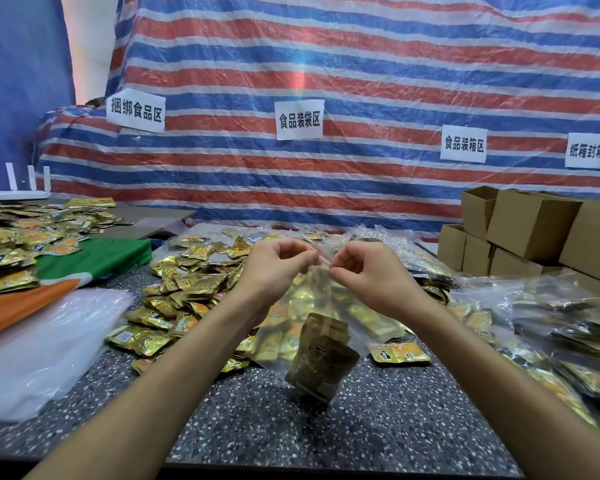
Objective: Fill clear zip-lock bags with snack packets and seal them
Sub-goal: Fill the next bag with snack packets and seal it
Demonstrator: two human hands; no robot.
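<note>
Both hands are raised over the middle of the desk [291, 441], holding one clear zip-lock bag [314, 299] by its top edge.

Left hand [274, 271]: grip closed, thumb and forefinger pinching the left part of the top strip.
Right hand [371, 277]: grip closed the same way, pinching the strip just beside the left fingertips. The two pinches nearly touch. The remaining fingers of both hands are curled in.

The fingers cover most of the strip, so it cannot be told whether the zip is pressed shut.

The bag hangs below the hands, slightly tilted, its bottom apparently just off the desk. A bunch of snack packets [321, 365], brown-gold through the film, sits at the bottom of the bag.

Surroundings:
- A loose heap [187, 289] of gold packets lies behind the bag, left of centre.
- A second heap [21, 237] lies far left on a green and orange cloth [94, 258].
- A stack of empty clear bags [39, 348] lies near the left forearm.
- Filled bags [568, 317] are piled at right.
- Cardboard boxes [534, 230] are stacked behind the filled bags.
- The backdrop is a striped tarp [361, 64] bearing paper labels [299, 120].
</note>
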